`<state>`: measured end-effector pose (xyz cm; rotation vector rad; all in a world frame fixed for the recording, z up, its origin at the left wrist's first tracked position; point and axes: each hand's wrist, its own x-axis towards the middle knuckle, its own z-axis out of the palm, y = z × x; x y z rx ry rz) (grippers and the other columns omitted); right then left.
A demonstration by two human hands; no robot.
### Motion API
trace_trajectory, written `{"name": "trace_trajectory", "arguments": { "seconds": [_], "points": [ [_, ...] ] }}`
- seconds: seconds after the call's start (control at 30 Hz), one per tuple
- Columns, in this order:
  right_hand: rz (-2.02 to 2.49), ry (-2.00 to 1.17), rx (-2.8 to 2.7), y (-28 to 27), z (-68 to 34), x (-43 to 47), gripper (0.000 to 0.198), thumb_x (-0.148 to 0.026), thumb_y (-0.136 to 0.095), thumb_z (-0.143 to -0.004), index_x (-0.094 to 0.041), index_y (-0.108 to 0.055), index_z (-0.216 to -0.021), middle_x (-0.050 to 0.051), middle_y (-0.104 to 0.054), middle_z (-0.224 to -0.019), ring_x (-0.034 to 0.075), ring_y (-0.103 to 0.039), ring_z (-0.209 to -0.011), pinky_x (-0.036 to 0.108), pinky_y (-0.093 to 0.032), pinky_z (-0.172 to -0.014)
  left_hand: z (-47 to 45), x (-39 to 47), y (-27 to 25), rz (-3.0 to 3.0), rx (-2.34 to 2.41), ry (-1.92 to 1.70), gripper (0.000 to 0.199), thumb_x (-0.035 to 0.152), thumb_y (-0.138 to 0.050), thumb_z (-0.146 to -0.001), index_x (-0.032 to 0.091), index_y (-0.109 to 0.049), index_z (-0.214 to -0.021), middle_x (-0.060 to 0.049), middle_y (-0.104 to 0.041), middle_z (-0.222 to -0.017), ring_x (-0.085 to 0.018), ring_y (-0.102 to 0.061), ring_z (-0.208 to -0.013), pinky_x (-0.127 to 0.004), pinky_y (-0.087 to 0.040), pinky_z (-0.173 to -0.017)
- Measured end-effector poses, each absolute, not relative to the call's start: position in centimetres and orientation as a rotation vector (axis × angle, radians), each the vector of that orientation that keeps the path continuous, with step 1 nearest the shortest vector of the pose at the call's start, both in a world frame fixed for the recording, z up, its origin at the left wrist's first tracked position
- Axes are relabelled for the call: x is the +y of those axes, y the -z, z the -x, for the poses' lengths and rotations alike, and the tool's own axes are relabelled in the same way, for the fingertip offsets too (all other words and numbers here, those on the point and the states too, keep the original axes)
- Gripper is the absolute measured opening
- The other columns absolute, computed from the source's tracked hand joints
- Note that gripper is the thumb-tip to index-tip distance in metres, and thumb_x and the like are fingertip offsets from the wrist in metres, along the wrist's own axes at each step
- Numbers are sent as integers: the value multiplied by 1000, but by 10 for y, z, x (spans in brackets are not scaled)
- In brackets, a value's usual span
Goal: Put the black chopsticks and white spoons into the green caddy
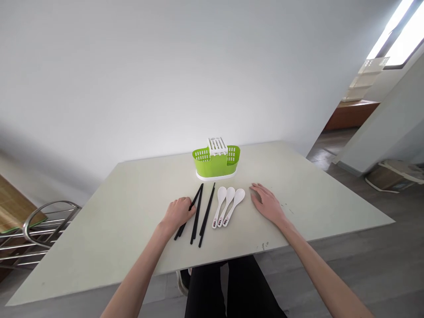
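My left hand [179,213] is closed around the leftmost pair of black chopsticks [180,230], which lie slanted on the table. Beside it are more black chopsticks [196,219] and, further right, another pair of chopsticks [207,214], all roughly pointing away from me. Three white spoons rest side by side, bowls away from me: a left spoon [219,206], a middle spoon [226,206] and a right spoon [234,206]. To the right of them, my right hand [267,204] lies on the table with fingers apart, holding nothing.
Behind the utensils stands a green utensil basket [215,168] with a white slotted top [217,145] and white base, near the wall [165,88]. The pale table [126,229] stretches to both sides. A metal-framed chair [49,225] is at the left edge.
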<state>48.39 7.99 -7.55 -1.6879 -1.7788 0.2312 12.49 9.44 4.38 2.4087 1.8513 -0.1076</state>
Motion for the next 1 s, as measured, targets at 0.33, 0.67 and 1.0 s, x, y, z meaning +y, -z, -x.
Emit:
{"name": "trace_trajectory", "arguments": {
  "seconds": [0.33, 0.67, 1.0],
  "points": [
    [1670, -268, -1778, 78, -487, 80, 45, -38, -44, -102, -24, -66, -137, 8, -61, -155, 28, -46, -151, 51, -37, -125, -99, 93, -42, -2076, 1670, -220, 33, 49, -58, -90, 24, -72, -73, -6, -76, -74, -27, -73, -83, -34, -52, -77],
    [1559, -190, -1566, 38, -471, 68, 40, -34, -44, -99, -18, -70, -125, 15, -69, -141, 32, -56, -141, 56, -41, -120, -90, 72, -78, -1269, 1269, -956, 57, 64, -86, -74, 15, -73, -98, -15, -81, -110, -28, -79, -98, -44, -61, -103],
    [970, -1462, -1496, -50, -344, 4, 53, -65, -47, -104, -22, -65, -129, 8, -76, -116, 21, -75, -100, 37, -58, -89, -162, 42, -84, -1008, 1019, -1311, 47, 54, -89, -77, 15, -69, -96, -12, -80, -107, -28, -79, -105, -43, -61, -101]
  ]
}}
